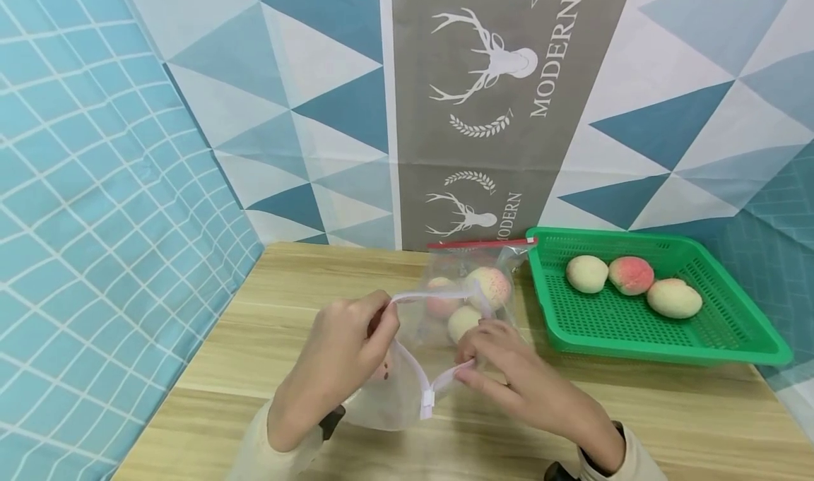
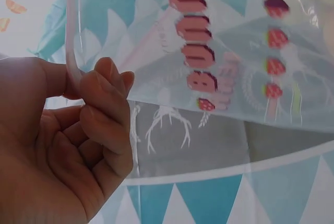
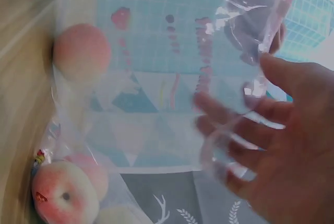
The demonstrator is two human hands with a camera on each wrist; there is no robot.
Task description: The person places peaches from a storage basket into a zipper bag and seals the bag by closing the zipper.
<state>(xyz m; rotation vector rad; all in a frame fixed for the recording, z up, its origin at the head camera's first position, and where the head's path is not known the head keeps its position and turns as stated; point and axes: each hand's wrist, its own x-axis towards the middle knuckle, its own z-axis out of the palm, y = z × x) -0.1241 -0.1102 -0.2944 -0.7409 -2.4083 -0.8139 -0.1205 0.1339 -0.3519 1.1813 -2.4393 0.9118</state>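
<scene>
The translucent bag (image 1: 388,417) is between the two hands, its mouth spread wide, and its pale rim (image 1: 435,295) runs from one hand's fingertips to the other's. At the left corner the thumb and forefinger of the left hand (image 1: 343,361) clamp that rim, with the remaining fingers curled in below the pinch. The right hand (image 1: 511,371) is at the opposite side of the mouth, its fingers apart and slightly bent against the film, the thumb spread away from them; how firmly they press, I cannot tell. On the near edge, between the hands, hangs a white slider (image 1: 427,402). A peach (image 3: 82,51) shows through the film well below the right fingers. Just past the far rim stands a red-zipped bag (image 1: 482,244) of peaches, near enough to limit reach that way. To the right, a green basket (image 1: 661,350) with three peaches is apart from the right hand, a strip of wood between them. On the left, the wooden table (image 1: 242,354) gives the left hand sideways room as far as the tile-patterned cloth (image 1: 95,220); at the back it ends against the triangle-patterned backdrop (image 1: 331,78).
</scene>
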